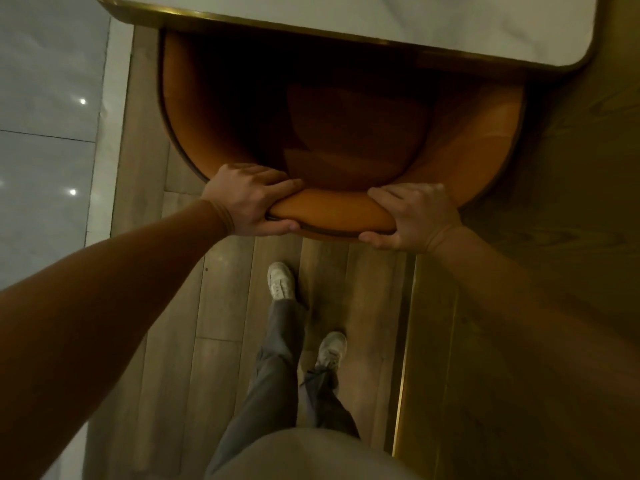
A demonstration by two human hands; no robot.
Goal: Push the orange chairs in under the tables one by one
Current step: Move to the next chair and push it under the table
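Left hand point(247, 199), right hand point(414, 216) grip orange chair point(332, 216) | marble table point(381, 26) | plank floor point(228, 289)

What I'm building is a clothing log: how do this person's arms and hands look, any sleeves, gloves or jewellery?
The left forearm and right forearm are bare, no sleeve in view. The left hand and right hand are ungloved; no ring, watch or bracelet shows.

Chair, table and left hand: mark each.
chair point(332, 216), head view, top of the backrest
table point(450, 19), head view, bare white top
left hand point(251, 199), head view, back of the hand
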